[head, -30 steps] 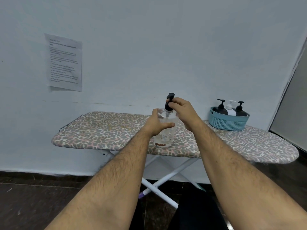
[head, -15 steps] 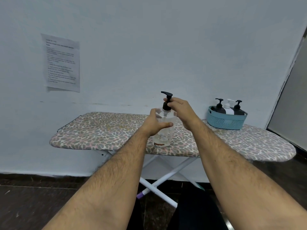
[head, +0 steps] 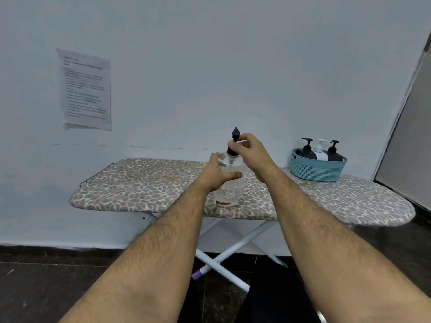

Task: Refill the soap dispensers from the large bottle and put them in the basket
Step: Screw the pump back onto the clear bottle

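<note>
A large clear bottle (head: pixel 229 191) stands upright on the ironing board (head: pixel 144 185), near its front edge. My left hand (head: pixel 215 174) wraps around the bottle's body. My right hand (head: pixel 250 149) pinches its black pump top (head: pixel 234 142) at the collar, and the pump sits slightly raised above the neck. At the right end of the board a teal basket (head: pixel 314 170) holds three soap dispensers: two black ones (head: pixel 307 150) (head: pixel 334 151) and a white one (head: pixel 321 150) between them.
The board has a leopard-print cover and white crossed legs (head: pixel 229 252). It stands against a pale wall with a printed sheet (head: pixel 86 89) taped at the left. The floor is dark. A grey door or panel (head: pixel 410 136) sits at the far right.
The pump head has turned under my right hand, its nozzle swinging from pointing left to facing me. The pump sits a little higher on the neck. My left hand stays on the bottle.
</note>
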Available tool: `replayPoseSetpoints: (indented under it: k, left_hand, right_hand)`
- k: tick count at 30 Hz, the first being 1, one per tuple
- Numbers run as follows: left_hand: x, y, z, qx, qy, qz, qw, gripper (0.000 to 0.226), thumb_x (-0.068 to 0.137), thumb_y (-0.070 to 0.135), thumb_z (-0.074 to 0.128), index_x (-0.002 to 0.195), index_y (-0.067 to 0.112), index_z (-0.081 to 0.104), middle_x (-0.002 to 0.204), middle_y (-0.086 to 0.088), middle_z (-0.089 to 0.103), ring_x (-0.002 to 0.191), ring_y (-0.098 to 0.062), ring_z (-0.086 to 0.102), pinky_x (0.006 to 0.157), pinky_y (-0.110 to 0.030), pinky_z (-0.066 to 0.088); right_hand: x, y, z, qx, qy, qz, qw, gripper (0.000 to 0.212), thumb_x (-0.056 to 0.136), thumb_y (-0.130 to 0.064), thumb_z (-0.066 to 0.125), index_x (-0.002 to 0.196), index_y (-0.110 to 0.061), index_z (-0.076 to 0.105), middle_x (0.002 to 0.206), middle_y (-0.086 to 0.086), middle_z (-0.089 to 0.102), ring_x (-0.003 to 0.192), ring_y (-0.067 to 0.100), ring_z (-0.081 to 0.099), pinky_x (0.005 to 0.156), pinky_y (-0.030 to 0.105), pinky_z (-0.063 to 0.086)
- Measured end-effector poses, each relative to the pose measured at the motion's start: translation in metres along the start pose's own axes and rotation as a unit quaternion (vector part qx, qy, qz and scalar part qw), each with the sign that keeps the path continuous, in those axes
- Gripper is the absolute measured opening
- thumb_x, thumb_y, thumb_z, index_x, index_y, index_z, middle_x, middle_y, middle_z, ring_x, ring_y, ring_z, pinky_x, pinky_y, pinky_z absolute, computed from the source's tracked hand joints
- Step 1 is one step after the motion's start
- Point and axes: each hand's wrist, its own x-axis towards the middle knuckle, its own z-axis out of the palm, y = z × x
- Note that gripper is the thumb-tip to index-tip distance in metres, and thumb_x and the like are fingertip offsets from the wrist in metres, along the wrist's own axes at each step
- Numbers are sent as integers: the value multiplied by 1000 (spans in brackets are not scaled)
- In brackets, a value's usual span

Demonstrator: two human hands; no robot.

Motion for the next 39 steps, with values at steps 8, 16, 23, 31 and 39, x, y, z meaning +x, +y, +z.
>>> replayPoseSetpoints:
  k: [8,16,23,31,39]
  left_hand:
    - [1,4,0,-4,-1,2,1000,84,79,36,84,142,20,32,125,-1,47,114,-19,50,88,-35,45]
    - [-2,2,-2,-10,0,7,1000,86,80,34,84,145,19,30,122,1,43,113,-16,48,85,-32,42]
    - [-1,0,-4,-14,-6,5,1000,85,79,34,84,144,21,30,131,-4,48,119,-21,52,98,-41,48]
    - [2,4,-3,-3,12,17,1000,82,79,34,84,142,19,33,129,-3,51,118,-20,54,98,-43,50]
    - [4,5,-1,-10,24,13,1000,85,78,38,84,143,18,32,125,-1,53,113,-20,58,94,-38,50]
  right_hand:
    - [1,0,-11,-8,-55,-13,998,15,98,-17,58,110,-21,67,105,-8,69,97,-2,63,85,21,41]
    - [-2,2,8,-96,35,-63,993,12,94,-24,63,102,-15,66,100,0,70,95,16,67,82,26,51]
    - [3,-3,-7,-30,-114,-26,993,22,98,-10,57,110,-26,64,115,-11,67,110,-2,61,98,21,43]
    - [9,-3,-4,-146,-36,-75,986,23,92,-18,65,114,-14,68,106,-4,72,103,9,65,97,28,46]
    - [5,-5,13,-218,65,-61,972,19,90,-28,62,108,-23,68,103,-7,70,97,13,64,88,35,52]
